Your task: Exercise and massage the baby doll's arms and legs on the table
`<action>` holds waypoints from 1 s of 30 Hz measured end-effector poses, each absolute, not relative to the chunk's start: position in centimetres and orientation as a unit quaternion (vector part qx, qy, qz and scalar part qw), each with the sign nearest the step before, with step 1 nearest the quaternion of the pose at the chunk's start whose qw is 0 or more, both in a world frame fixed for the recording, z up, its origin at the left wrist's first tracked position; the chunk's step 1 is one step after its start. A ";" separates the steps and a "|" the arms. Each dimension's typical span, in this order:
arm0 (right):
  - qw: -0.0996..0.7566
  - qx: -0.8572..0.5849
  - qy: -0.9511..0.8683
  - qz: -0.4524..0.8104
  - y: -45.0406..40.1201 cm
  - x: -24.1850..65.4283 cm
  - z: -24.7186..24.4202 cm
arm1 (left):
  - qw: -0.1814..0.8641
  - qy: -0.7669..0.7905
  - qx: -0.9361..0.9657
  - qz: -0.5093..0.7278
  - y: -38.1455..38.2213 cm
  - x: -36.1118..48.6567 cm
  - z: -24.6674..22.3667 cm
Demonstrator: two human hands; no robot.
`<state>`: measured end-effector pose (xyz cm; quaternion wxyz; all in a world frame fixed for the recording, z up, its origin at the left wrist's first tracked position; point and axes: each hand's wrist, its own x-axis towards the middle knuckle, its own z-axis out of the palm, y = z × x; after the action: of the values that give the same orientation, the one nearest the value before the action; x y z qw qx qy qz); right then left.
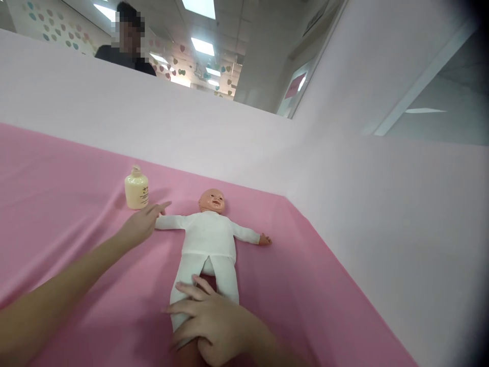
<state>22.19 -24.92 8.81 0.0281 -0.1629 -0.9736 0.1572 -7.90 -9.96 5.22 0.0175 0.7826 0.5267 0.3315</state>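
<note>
A baby doll point(209, 237) in a white top and trousers lies face up, arms spread, on a pink cloth. My left hand point(140, 224) is at the end of the doll's sleeve on the left, hiding the doll's hand there. Its index finger is stretched out; the fingers beneath are partly hidden. My right hand point(217, 321) rests across the doll's legs with its fingers spread, covering part of the trousers. A cream-coloured pump bottle point(136, 192) stands upright just beyond my left hand.
The pink cloth point(69, 188) covers the surface up to a white wall point(237, 142) at the back and right. Above the back wall, a large window or mirror shows ceiling lights and a person point(128, 58) in dark clothes. Another glass panel point(451, 107) is at the upper right.
</note>
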 end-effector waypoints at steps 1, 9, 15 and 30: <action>0.026 -0.163 -0.975 0.151 -25.0 22.3 8.8 | 0.005 0.474 0.808 0.351 -11.3 -6.7 5.3; 0.075 -0.193 -0.972 0.109 -24.3 21.7 6.1 | 0.079 -0.034 0.913 0.400 -23.6 2.2 6.6; 0.118 -0.223 -0.964 0.084 -24.0 21.5 4.0 | 0.089 -0.004 0.903 0.421 -25.1 1.6 6.7; 0.153 -0.205 -0.962 0.098 -24.9 21.2 5.7 | 0.156 0.064 0.893 0.417 -25.7 1.4 5.8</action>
<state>21.16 -24.91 5.69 0.1526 -0.2052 -0.9618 0.0976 1.43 -25.69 5.80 0.1561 0.8933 0.0644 0.4166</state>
